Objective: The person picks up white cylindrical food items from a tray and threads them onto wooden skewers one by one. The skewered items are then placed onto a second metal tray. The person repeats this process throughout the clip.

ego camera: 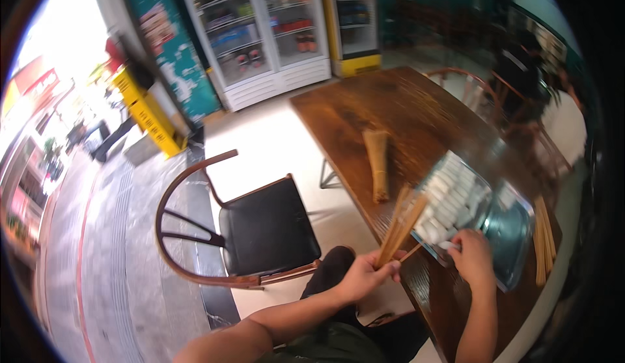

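My left hand (373, 272) is closed around a bunch of thin wooden skewers (403, 224) over the table's near edge. One skewer sticks out apart from the bunch, towards my right hand (471, 253), which pinches a small white piece (448, 246) at the lower edge of a metal tray. Rows of white pieces (447, 192) fill that tray. Beside it stands a second metal tray (512, 243), mostly bare, with a little white stuff at its far end. A tied bundle of skewers (377, 167) lies farther off, and more skewers (543, 241) lie right of the trays.
The wooden table (351, 104) reaches away in front of me. A black-seated chair (268, 226) stands to its left. Drink fridges (278, 89) and a yellow sign stand (151, 119) are behind. At the far right a person in dark clothes (520, 70) sits near other chairs.
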### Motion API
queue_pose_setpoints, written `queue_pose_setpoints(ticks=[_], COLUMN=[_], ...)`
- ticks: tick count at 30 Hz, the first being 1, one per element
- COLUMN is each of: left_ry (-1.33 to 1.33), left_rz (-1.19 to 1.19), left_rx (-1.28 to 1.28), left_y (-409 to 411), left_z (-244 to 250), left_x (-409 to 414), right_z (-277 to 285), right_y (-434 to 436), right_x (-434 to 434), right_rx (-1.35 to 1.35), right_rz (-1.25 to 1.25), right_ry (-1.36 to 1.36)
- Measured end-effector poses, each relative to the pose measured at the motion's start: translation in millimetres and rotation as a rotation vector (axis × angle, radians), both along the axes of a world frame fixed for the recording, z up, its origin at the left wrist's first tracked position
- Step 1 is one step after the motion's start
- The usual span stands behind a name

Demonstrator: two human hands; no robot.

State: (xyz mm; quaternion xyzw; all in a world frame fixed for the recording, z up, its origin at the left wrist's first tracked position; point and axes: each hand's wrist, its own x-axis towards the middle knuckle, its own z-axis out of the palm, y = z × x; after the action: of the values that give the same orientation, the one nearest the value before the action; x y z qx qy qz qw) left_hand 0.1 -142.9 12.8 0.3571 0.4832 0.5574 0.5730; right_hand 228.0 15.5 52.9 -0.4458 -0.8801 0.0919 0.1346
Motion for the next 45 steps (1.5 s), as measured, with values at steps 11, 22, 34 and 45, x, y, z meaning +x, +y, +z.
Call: queue_pose_setpoints(ticks=[11, 22, 34, 45], left_ry=[-0.039, 0.147, 0.127, 0.104], left_rz=[-0.061, 0.027, -0.021, -0.06], left_rx=[0.117, 0.04, 0.018, 0.05], left_y=[4.4, 10.4, 15.6, 16.8], left_z=[-17.7, -24.2, -8.1, -7.4], left_x=[4.0, 17.5, 23.1, 28.3], right_z=[0.3, -12.1, 1.7, -8.4], right_y=[-16.1, -11.6, -15.1, -10.5], right_x=[19.4, 19.6, 26.2, 28.6], right_rx=[-0.967, -1.192, -1.352, -1.306], right_rz=[-0.288, -0.084, -0.032, 0.02], right_ry=[1.343, 1.505, 1.628, 1.554])
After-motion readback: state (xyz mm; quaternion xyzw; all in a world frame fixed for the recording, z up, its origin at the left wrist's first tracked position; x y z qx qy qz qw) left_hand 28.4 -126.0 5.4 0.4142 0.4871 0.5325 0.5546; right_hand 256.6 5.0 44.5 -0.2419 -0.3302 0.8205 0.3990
